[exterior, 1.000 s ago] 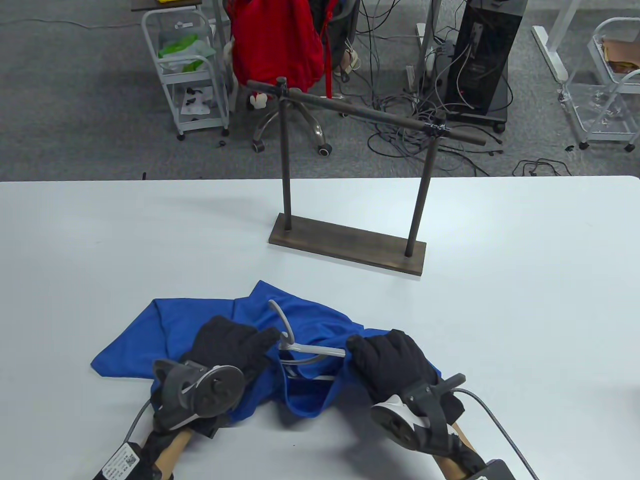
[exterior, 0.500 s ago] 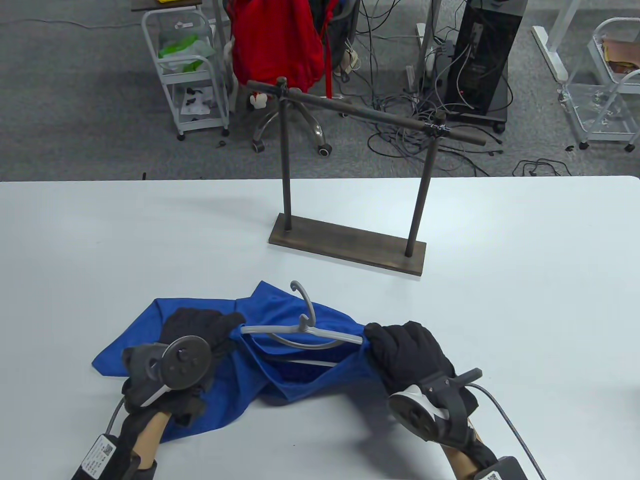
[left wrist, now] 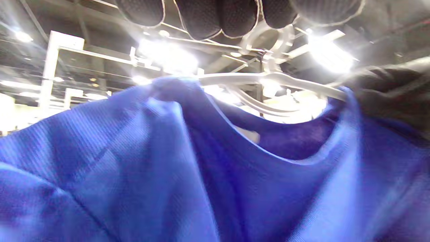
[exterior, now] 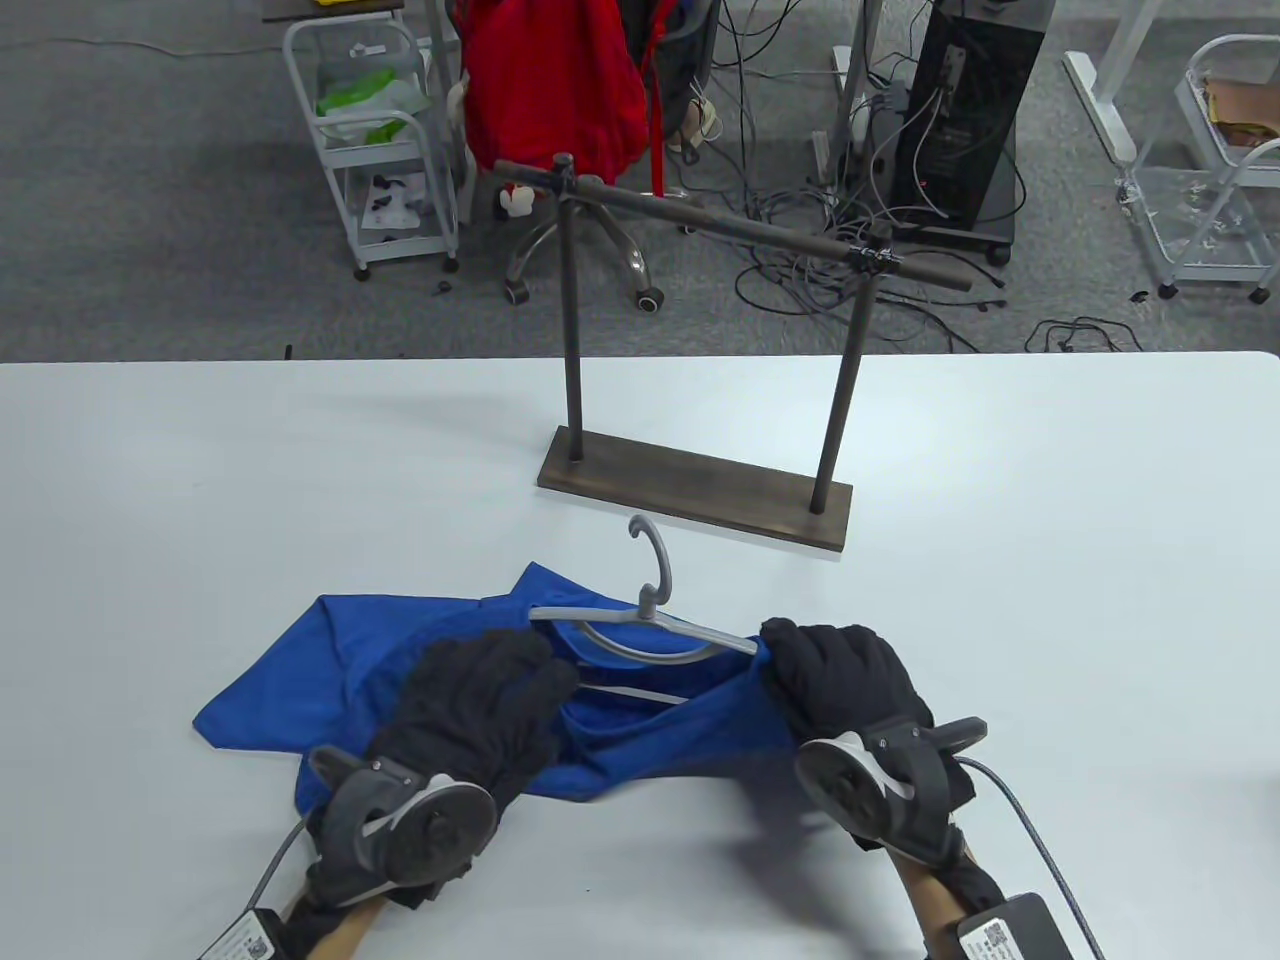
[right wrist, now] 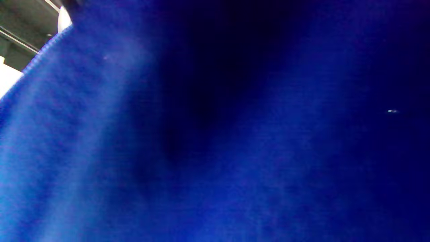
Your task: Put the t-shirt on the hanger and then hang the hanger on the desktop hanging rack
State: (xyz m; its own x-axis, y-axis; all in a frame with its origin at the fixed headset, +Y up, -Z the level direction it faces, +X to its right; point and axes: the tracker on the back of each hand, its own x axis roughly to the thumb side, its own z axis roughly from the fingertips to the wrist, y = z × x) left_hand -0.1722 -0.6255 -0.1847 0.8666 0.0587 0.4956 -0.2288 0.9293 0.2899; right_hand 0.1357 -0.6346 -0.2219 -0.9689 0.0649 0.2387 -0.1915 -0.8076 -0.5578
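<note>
Right now the blue t-shirt (exterior: 420,665) lies bunched at the near edge of the table (exterior: 1000,560), the grey hanger (exterior: 640,635) poking out of its neck opening, hook toward the rack (exterior: 700,490). The right hand (exterior: 845,680) grips cloth at the hanger's right end; the left hand (exterior: 480,705) rests curled on the fabric, though whether it pinches I cannot tell. If that left shoulder isn't seated, the shirt may slide off when lifted. The left wrist view shows the collar draped under the hanger; the right wrist view shows only blue.
</note>
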